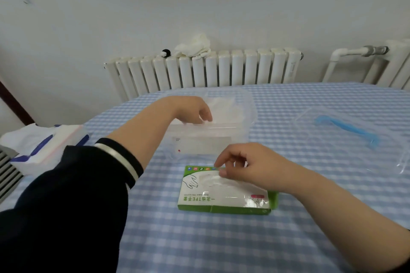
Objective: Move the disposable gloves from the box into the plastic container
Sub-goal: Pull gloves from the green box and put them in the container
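A green and white glove box [224, 199] lies flat on the checked tablecloth, its top opening showing thin clear gloves. My right hand [241, 164] hovers over the far edge of that opening, thumb and fingers pinching a clear glove. Behind the box stands a clear plastic container [235, 131] with a pile of clear gloves [224, 108] inside. My left hand [195, 109] reaches down into the container's left part, fingers curled onto the gloves there.
A clear lid with a blue strip [346, 131] lies on the table [199, 239] at the right. A white and blue packet [44, 148] sits at the left edge. A white radiator [199, 71] with a cloth on top stands behind the table.
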{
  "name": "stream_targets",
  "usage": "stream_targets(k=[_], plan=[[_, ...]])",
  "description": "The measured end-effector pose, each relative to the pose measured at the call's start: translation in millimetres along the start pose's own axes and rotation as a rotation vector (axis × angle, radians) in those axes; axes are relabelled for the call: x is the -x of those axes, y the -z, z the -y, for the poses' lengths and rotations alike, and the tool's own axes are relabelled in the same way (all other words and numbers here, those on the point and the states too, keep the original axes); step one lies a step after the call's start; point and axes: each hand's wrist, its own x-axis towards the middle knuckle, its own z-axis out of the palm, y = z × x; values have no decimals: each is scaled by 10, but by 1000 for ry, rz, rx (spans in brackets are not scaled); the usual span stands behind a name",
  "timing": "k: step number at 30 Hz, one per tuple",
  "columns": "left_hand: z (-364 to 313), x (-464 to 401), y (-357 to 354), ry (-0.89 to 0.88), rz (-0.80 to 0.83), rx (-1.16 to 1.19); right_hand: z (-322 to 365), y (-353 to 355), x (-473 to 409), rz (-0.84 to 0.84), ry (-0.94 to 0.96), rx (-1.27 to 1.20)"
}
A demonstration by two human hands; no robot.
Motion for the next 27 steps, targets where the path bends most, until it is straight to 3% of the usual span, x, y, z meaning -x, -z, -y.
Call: stream_targets(k=[4, 6, 7, 9, 12, 14, 18, 22, 27], plan=[[-144, 373, -62, -74, -724, 37, -39, -4, 2, 126, -14, 318], [-267, 591, -326, -310, -1043, 135, -58, -31, -8, 149, -28, 384], [-324, 679, -491, -411, -1107, 140, -73, -46, -18, 152, -33, 403], [-380, 795, -836, -500, -1027, 118, -90, -65, -29, 136, -35, 404], [-336, 841, -1218, -293, -566, 183, -125, -83, -41, 101, -10, 396], [-229, 836, -1400, -239, -404, 291, -154, -100, -54, 83, 3, 382], [-125, 864, -1535, -211, -307, 392, -199, -148, -94, 89, 9, 361], [-129, 871, -1567, -202, -309, 437, -245, -238, -119, 8, 58, 431], [-118, 862, -1586, -207, -322, 498, -352, -380, -177, -144, 284, 410]])
